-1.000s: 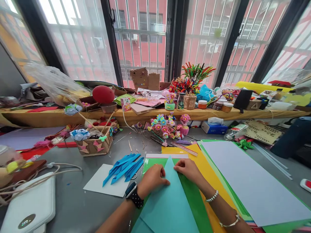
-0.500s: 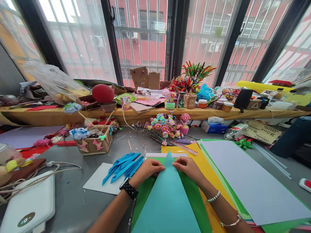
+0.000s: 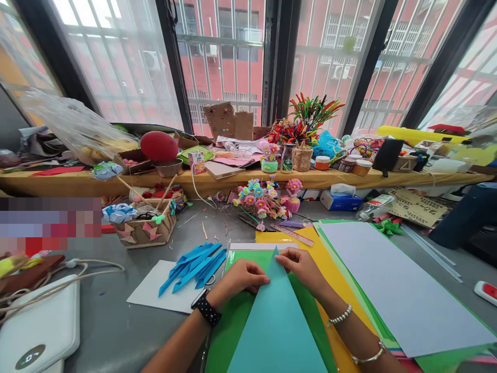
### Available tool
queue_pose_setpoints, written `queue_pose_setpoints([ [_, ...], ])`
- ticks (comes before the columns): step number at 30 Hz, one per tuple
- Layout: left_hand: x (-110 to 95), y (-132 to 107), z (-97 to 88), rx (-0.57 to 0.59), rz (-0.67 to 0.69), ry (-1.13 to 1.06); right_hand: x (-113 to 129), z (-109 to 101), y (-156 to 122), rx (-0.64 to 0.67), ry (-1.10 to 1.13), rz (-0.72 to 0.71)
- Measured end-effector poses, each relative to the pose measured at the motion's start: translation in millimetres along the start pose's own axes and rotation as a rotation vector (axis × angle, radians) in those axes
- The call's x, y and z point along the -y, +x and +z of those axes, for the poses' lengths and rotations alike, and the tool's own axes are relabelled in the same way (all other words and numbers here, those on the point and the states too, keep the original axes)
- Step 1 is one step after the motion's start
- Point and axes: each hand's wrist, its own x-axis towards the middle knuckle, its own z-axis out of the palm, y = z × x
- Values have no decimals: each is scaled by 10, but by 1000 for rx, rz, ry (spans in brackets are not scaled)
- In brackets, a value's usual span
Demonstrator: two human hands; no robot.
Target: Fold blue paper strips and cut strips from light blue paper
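Observation:
A light blue sheet of paper (image 3: 277,326) comes to a narrow point away from me and widens toward my body. My left hand (image 3: 246,275), a dark watch on its wrist, pinches the sheet's left edge a little below the point. At the right side of the tip, my right hand (image 3: 301,263) holds the paper between thumb and fingers. Beneath lies a green sheet (image 3: 233,321). Folded blue paper strips (image 3: 194,264) rest on a white sheet (image 3: 149,290) left of my hands, with a scissors-like loop partly showing beside them.
On the right are yellow paper (image 3: 330,280) and a large white sheet (image 3: 399,280) over green ones. A cardboard basket (image 3: 147,230), pipe-cleaner flowers (image 3: 260,199) and a pink ruler (image 3: 293,235) sit farther back. A white power bank (image 3: 42,321) with cables lies left. Crafts crowd the ledge (image 3: 233,181).
The paper's tip has shifted slightly right. My left hand has slid a little down the left edge, while my right hand has moved slightly up beside the tip.

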Motion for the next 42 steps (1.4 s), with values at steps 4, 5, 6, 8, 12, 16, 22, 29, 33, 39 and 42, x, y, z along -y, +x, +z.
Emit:
queue_pose_setpoints([
  [4, -23, -64, -20, 102, -37, 32, -7, -5, 8, -25, -28, 0],
  [5, -24, -78, -32, 124, -46, 40, -3, -11, 5, -24, -33, 3],
  [6, -24, -88, -46, 133, -51, 46, 6, -21, -1, -14, -37, 8],
  [8, -23, -99, -75, 111, -53, 52, 33, -47, -28, 50, -44, 28],
  [12, -30, -100, -158, 18, -54, 51, 71, -94, -106, 242, -84, 99],
  [16, -52, -133, -251, 14, -77, 52, 26, -69, -118, 291, -118, 160],
  [22, -60, -195, -309, 122, -145, 72, -35, -15, -95, 239, -213, 138],
  [29, -42, -181, -361, 99, -184, 86, -65, -277, 114, -44, -531, 13],
  [33, -40, -188, -379, 70, -196, 92, -144, -447, 369, -180, -791, -9],
  [39, -42, -186, -361, 57, -206, 96, -206, -388, 630, -68, -1047, 4],
  [42, -39, -178, -361, 57, -211, 102, -238, -338, 727, -32, -1119, 14],
])
